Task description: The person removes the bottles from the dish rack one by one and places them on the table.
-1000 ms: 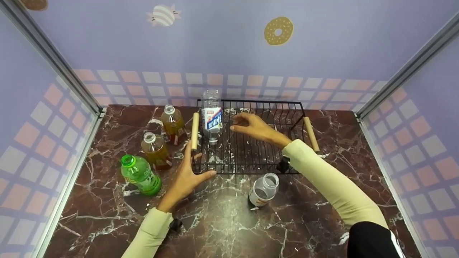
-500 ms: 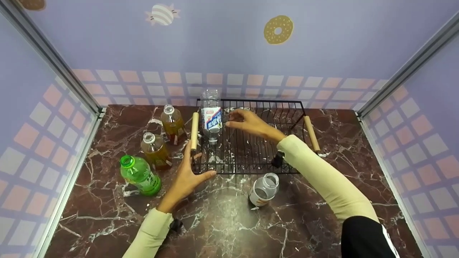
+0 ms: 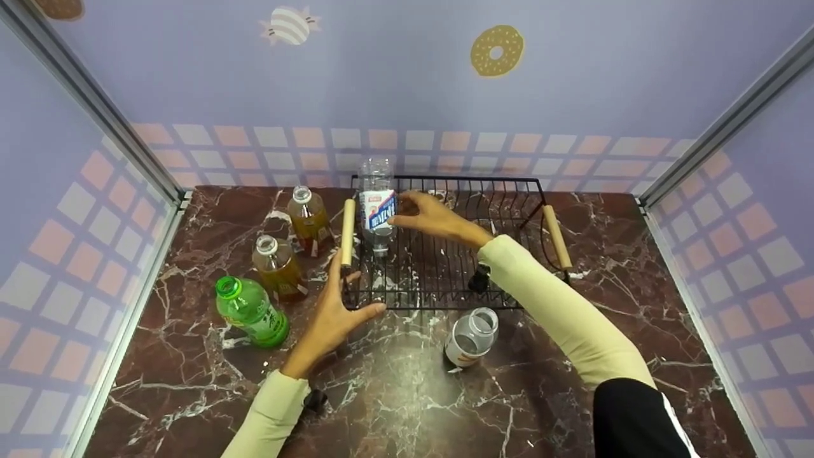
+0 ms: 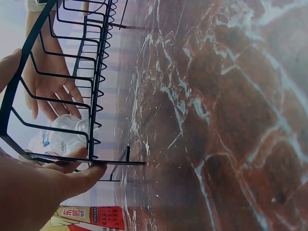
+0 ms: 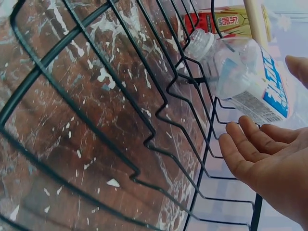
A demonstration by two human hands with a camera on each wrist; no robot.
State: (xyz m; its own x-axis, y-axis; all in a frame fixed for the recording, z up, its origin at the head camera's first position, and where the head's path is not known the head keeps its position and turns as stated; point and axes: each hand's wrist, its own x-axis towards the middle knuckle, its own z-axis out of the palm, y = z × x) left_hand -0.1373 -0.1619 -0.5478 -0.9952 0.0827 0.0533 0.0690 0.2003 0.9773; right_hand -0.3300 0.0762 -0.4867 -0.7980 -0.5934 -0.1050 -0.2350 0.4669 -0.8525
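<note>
Near the left end of a black wire rack (image 3: 445, 292) with wooden handles, a clear plastic bottle (image 3: 377, 210) with a white and blue label stands upside down, neck at the bottom wires. My right hand (image 3: 439, 216) reaches over the rack, its thumb tip by the label. In the right wrist view, the right hand (image 5: 274, 159) has loosely bent fingers just beside the bottle (image 5: 250, 77), with nothing in its grasp. My left hand (image 3: 327, 318) grips the rack's front left corner. In the left wrist view, its fingers (image 4: 72, 180) lie at the corner wires.
Left of the rack stand two bottles of amber drink, a rear one (image 3: 310, 222) and a nearer one (image 3: 280, 270), and a green bottle (image 3: 254, 315). In front is a clear wide-mouthed jar (image 3: 470, 340). Patterned walls enclose the marbled counter (image 3: 413, 407).
My right hand has moved left, closer to the upside-down bottle. The left hand stays at the rack's corner, and the bottles keep their places.
</note>
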